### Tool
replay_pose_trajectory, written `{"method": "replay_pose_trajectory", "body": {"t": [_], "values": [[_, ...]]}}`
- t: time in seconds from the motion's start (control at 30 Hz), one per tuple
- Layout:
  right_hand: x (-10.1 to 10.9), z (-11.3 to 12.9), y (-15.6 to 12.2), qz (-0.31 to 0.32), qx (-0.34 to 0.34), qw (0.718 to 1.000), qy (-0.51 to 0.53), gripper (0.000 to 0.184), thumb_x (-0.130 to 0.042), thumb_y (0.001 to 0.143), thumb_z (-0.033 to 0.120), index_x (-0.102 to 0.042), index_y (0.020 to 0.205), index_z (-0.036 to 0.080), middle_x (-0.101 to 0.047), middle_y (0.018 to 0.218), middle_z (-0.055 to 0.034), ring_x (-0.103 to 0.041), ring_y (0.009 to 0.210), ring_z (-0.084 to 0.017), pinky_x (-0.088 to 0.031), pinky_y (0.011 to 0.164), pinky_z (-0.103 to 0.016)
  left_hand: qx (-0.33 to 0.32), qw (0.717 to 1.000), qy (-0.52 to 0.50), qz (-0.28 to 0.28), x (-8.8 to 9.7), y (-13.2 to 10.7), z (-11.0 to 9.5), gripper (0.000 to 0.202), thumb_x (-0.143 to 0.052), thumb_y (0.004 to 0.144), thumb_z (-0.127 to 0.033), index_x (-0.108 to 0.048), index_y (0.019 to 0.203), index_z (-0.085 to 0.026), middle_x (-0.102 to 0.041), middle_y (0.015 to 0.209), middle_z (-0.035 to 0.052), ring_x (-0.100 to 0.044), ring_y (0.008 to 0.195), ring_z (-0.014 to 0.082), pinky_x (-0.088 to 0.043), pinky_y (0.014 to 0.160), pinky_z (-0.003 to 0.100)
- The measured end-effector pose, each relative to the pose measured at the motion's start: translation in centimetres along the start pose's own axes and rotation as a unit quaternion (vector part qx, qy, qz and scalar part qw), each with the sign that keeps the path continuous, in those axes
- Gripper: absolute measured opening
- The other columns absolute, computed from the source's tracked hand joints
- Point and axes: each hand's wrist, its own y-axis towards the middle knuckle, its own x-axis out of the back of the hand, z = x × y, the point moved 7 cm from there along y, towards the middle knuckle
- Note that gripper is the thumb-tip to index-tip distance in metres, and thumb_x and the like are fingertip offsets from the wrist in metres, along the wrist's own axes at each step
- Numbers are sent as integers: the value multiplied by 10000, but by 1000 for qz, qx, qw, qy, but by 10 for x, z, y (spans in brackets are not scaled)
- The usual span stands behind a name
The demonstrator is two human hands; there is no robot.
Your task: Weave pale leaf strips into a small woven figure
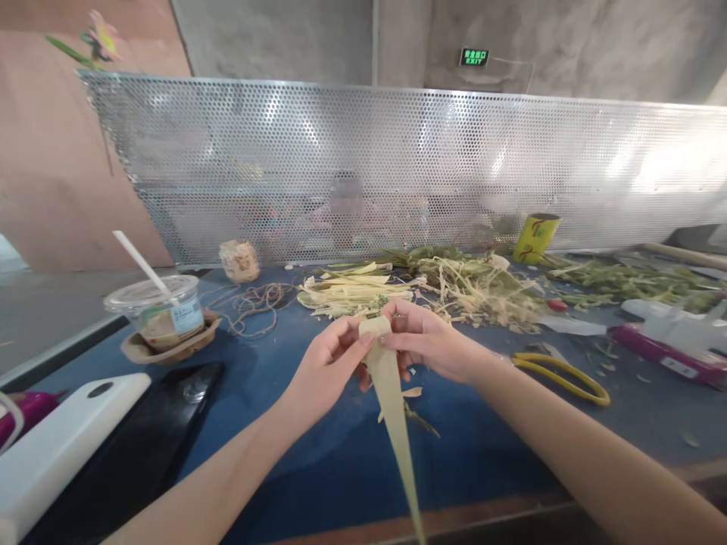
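Observation:
Between my hands hangs a pale green strip of dried husk point(391, 401), broad at the top and tapering to a point past the table's front edge. My left hand point(332, 359) pinches its upper left side with thumb and fingers. On the upper right side, my right hand point(429, 341) grips it the same way, fingers curled behind. Some fingertips are hidden behind the strip. Just beyond my hands lies a bundle of yellow-green husk strips point(352, 291), with a heap of dry, shredded husks point(477, 291) to its right. Small scraps point(417, 416) lie under the strip.
At left are a lidded cup point(170, 322) with a straw, a black phone point(130, 454), a white device point(73, 446) and loose twine point(258, 306). Yellow-handled scissors point(562, 375), a power strip point(664, 359) and a yellow tube point(535, 238) lie right. A perforated metal screen point(397, 166) closes off the back.

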Motion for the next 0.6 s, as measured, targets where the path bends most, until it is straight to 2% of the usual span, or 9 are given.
{"method": "replay_pose_trajectory", "body": {"t": [0.13, 0.33, 0.53, 0.6], "values": [[3, 0, -3, -8, 12, 1000, -11, 194, -624, 732, 272, -454, 761, 182, -562, 638, 45, -568, 562, -75, -485, 504, -191, 7, 999, 37, 20, -3, -2, 0, 130, -501, 812, -303, -487, 843, -177, -608, 636, -14, -570, 494, 115, -453, 396, 203], [14, -4, -2, -47, 11, 998, -35, 161, -620, 737, 261, -489, 760, 170, -556, 566, 54, -517, 465, -53, -458, 457, -174, 21, 998, 55, 24, -5, -4, 1, 129, -500, 807, -310, -514, 830, -184, -601, 567, -26, -549, 420, 109, -438, 361, 197], [16, 6, -6, -56, 53, 984, -164, 114, -603, 739, 189, -492, 747, 167, -583, 613, 34, -580, 575, -80, -507, 589, -218, 31, 996, 87, 3, 2, -2, 4, 175, -502, 802, -299, -578, 897, -173, -601, 502, -35, -514, 343, 93, -415, 334, 185], [17, 9, -9, -66, 68, 979, -183, 102, -600, 738, 181, -503, 762, 166, -602, 637, 22, -584, 575, -83, -508, 578, -217, 41, 994, 97, 0, 3, -2, 3, 155, -508, 796, -277, -583, 861, -158, -595, 461, -40, -505, 317, 86, -396, 314, 167]]}}
